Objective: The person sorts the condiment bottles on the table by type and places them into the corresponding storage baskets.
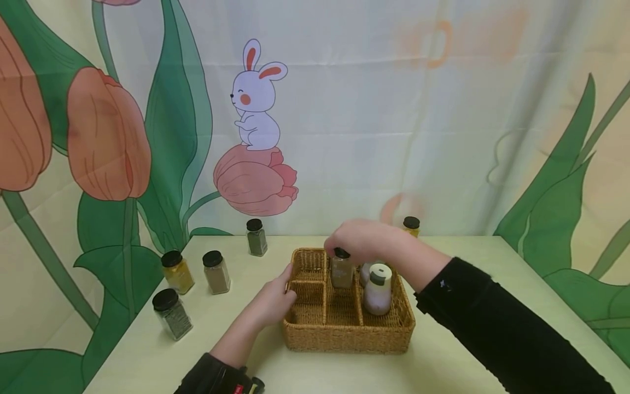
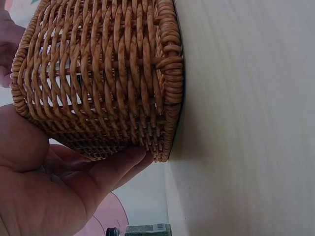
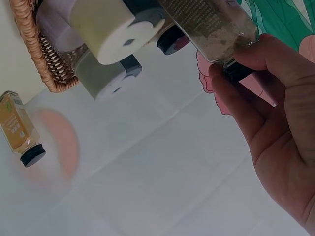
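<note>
My right hand (image 1: 366, 241) pinches a glass spice jar (image 1: 342, 273) by its black cap, thumb and fingers on either side in the right wrist view. The jar, with brownish powder in it, stands upright over the middle column of a divided wicker basket (image 1: 349, 339); whether it touches the bottom cannot be told. My left hand (image 1: 273, 301) holds the basket's left wall, with the thumb at the rim and fingers (image 2: 115, 169) along the outside. A white-lidded shaker (image 1: 378, 290) sits in the right column, and a second shaker (image 3: 101, 73) is partly hidden behind it.
Left of the basket stand a yellow jar (image 1: 178, 273), a tan jar (image 1: 216, 273), a dark-flecked jar (image 1: 173, 317) and a green jar (image 1: 256, 241). Another yellow jar (image 3: 18, 125) is behind the basket at the right. A printed curtain (image 1: 344, 137) hangs behind the table.
</note>
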The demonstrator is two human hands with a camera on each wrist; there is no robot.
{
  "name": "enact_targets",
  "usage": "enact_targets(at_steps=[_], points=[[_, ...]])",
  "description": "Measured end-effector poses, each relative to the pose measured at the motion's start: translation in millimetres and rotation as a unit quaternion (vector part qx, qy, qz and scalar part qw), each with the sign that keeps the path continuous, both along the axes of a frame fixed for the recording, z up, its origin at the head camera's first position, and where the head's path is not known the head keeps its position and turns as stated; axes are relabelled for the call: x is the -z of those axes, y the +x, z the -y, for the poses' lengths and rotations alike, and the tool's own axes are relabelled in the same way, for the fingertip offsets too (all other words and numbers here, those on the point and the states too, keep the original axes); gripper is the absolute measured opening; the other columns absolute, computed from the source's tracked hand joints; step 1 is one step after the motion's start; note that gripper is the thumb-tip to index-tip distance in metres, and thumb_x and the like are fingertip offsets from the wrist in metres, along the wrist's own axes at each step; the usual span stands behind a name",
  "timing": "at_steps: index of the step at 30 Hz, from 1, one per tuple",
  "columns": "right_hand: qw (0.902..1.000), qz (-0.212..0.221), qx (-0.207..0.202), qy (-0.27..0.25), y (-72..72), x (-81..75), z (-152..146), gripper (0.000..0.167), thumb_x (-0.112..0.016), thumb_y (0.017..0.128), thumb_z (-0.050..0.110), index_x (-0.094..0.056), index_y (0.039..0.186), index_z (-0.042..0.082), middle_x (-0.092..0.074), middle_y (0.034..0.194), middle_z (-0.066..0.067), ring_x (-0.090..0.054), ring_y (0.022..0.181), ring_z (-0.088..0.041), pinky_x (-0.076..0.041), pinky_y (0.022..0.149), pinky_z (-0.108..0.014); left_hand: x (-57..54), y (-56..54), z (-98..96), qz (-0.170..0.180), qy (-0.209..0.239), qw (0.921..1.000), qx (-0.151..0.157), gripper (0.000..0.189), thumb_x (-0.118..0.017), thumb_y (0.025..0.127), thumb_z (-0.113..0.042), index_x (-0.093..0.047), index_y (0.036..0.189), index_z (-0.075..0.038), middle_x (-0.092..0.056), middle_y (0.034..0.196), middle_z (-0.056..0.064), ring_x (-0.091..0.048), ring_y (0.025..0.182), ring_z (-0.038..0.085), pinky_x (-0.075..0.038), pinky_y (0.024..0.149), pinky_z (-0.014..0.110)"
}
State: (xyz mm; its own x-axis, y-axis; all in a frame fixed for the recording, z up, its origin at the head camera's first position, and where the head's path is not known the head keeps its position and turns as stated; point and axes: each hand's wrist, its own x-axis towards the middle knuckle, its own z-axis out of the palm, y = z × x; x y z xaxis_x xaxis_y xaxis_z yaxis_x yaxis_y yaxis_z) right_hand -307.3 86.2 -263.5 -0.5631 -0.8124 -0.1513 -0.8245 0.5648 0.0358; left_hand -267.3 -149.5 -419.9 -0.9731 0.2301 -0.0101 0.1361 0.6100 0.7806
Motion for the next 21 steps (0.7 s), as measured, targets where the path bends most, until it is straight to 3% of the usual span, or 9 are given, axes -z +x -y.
enact_targets(at_steps=[14,21], points=[[0.9996,-0.013,-0.016,0.021,-5.3,19.6,2.3,0.02,-0.069,0.091,-0.003,-0.069,0.094,0.017,-0.065,0.083,0.001,-0.048,0.069,-0.013,-0.044,0.067,-0.031,-1.2,-0.1,-2.2,0.0,-0.01,0.9999,-0.002,0.073,-0.046,0.099,-0.007,-0.013,0.164,-0.008,-0.035,0.159,0.024,-0.033,0.046,0.012,-0.041,0.047,0.032],[0.9989,-0.032,-0.009,0.034,-6.3,27.1,3.8,0.024,-0.068,0.092,-0.002,-0.07,0.098,0.021,-0.064,0.084,0.007,-0.052,0.072,-0.013,-0.047,0.069,-0.03,-2.3,-0.3,-1.6,-0.003,-0.014,0.9999,-0.005,0.073,-0.046,0.099,-0.007,-0.014,0.164,-0.007,-0.034,0.159,0.024,-0.032,0.046,0.012,-0.043,0.05,0.034]])
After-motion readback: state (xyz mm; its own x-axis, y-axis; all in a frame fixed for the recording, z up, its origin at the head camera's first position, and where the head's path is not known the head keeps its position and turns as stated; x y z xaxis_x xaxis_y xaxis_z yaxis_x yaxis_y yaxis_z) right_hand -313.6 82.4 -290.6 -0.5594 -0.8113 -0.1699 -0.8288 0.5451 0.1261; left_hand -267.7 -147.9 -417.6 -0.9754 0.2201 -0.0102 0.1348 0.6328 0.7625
